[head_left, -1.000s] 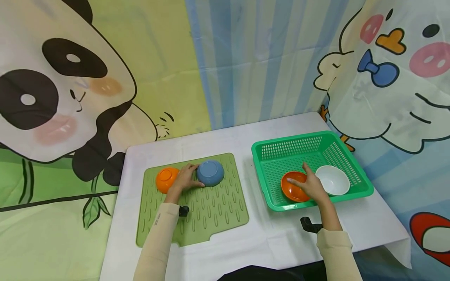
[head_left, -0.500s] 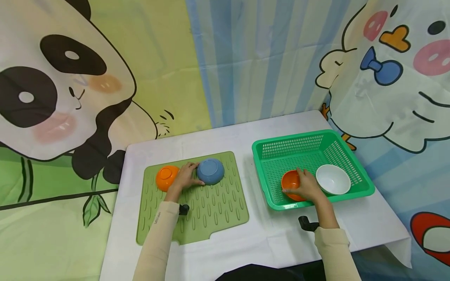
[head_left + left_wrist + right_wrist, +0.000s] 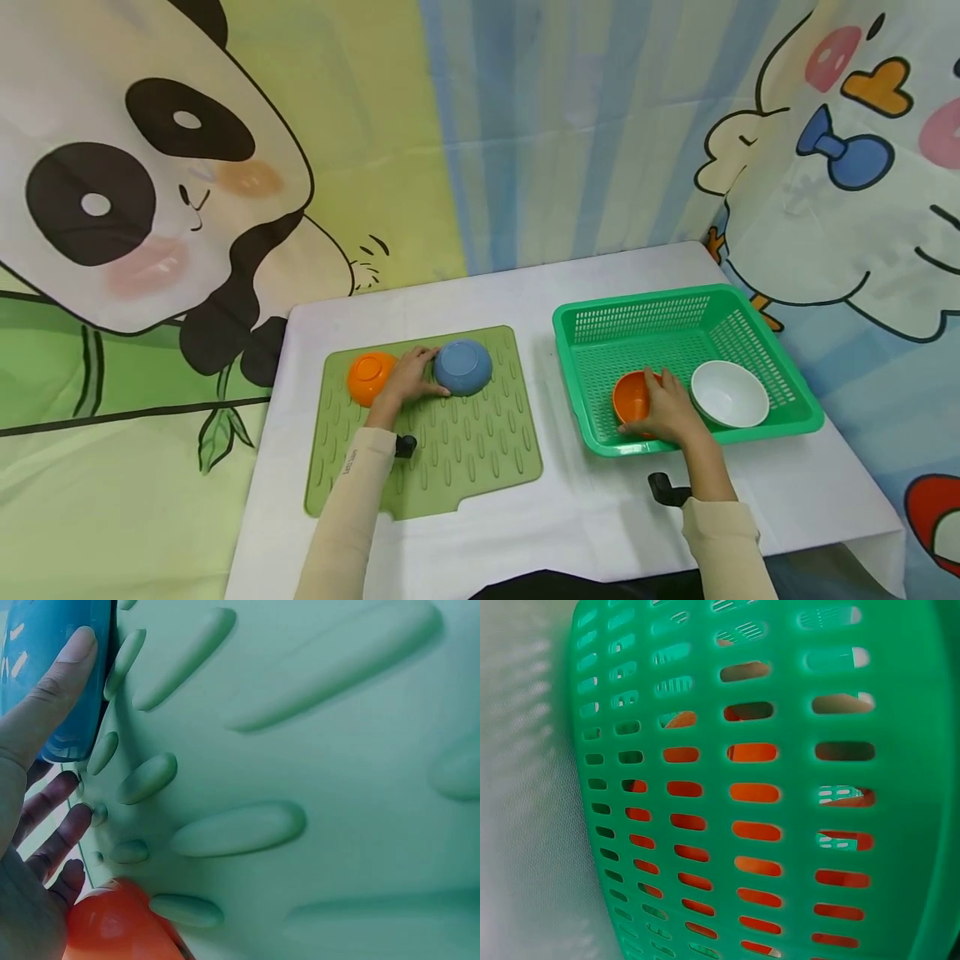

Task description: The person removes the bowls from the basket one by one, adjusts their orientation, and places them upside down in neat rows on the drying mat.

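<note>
On the green ridged mat, an orange bowl (image 3: 369, 379) and a blue bowl (image 3: 463, 367) lie upside down. My left hand (image 3: 407, 381) rests between them; its thumb (image 3: 64, 671) touches the blue bowl's side, while several other fingers extend loosely below it in the left wrist view. Inside the green basket (image 3: 630, 310) a second orange bowl (image 3: 630, 396) stands with its opening up. My right hand (image 3: 670, 408) holds that bowl, fingers over its right rim and thumb at the near side. In the right wrist view, the basket wall largely hides hand and bowl.
A white bowl (image 3: 729, 393) sits in the basket, just right of my right hand. The green mat (image 3: 480, 467) lies left of the basket on a white-covered table (image 3: 570, 533). Cartoon-printed cloth (image 3: 540, 125) hangs behind the table.
My right hand has come down onto the orange bowl in the basket, its fingers closing from spread to around the rim. My left hand stays beside the blue bowl. The head view has shifted slightly.
</note>
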Motion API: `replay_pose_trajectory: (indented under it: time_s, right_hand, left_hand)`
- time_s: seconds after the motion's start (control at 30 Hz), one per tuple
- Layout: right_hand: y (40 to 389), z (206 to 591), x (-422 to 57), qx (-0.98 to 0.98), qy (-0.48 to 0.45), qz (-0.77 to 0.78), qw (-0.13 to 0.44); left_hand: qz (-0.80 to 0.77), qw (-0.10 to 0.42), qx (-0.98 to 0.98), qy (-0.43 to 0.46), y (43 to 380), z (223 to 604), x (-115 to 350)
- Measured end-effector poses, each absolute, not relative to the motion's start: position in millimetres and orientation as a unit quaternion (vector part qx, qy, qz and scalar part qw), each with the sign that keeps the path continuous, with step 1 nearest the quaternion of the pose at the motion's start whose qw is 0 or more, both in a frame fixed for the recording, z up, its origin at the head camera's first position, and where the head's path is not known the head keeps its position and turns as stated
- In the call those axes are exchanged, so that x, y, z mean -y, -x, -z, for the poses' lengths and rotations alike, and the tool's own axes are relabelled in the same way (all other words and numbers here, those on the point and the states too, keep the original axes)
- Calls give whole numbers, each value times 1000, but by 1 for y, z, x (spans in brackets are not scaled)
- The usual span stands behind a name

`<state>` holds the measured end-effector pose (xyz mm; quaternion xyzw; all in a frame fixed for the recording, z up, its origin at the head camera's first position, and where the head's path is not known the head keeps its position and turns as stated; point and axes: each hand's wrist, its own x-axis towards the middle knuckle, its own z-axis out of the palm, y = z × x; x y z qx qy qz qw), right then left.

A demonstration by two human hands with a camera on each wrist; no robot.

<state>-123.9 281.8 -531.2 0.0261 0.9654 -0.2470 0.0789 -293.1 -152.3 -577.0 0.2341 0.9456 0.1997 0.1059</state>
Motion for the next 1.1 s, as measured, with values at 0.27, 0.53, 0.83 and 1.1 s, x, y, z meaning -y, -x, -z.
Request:
replay_pose_trajectory:
  time_s: [0.27, 0.53, 0.83, 1.1]
  right_hand:
    - [121, 530, -282, -965, -24, 252, 75]
    - [121, 532, -283, -964, -26, 256, 63]
    - [121, 532, -283, -963, -27, 263, 49]
    - [124, 530, -286, -962, -24, 269, 42]
  left_hand:
    - [-205, 116, -946, -223, 291, 574, 148]
    - [-204, 122, -946, -220, 291, 575, 147]
    - [-206, 117, -947, -219, 292, 576, 148]
    - [-208, 123, -947, -214, 291, 575, 147]
